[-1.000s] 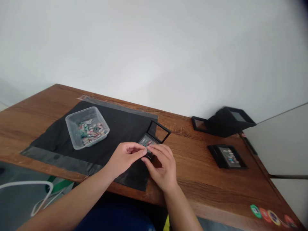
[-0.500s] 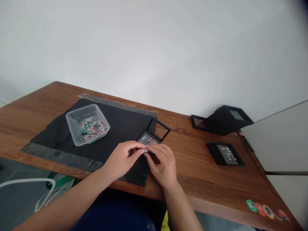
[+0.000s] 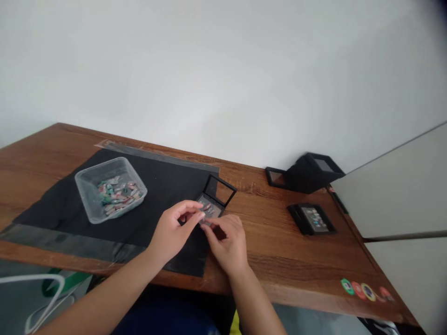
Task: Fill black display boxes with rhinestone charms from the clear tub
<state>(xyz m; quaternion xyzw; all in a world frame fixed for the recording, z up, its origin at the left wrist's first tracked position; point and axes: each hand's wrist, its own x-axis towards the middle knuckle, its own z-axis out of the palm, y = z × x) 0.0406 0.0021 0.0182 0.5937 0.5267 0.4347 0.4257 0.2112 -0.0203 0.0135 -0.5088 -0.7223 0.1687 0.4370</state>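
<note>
A small black-framed display case (image 3: pixel 217 210) lies open at the right edge of the black sheet, its hinged frame lid raised. Small reddish and pale pieces (image 3: pixel 208 207) rest on its grey inner surface. Over the near left side of the case, my left hand (image 3: pixel 172 229) has thumb and index finger drawn together. My right hand (image 3: pixel 228 242) pinches at the near edge of the case, close to the left fingertips. What either hand holds is too small and covered to make out.
To the left, a clear plastic tub (image 3: pixel 87 195) of small wrapped pieces stands on the black sheet (image 3: pixel 164 186). Stacked black cases (image 3: pixel 310 174) are by the wall. Another case with pieces (image 3: pixel 312 218) lies at right. Round stickers (image 3: pixel 368 291) mark the table's front right.
My fingertips have parted slightly, uncovering more of the case's inside. The whole view has shifted, so the table's things appear further left.
</note>
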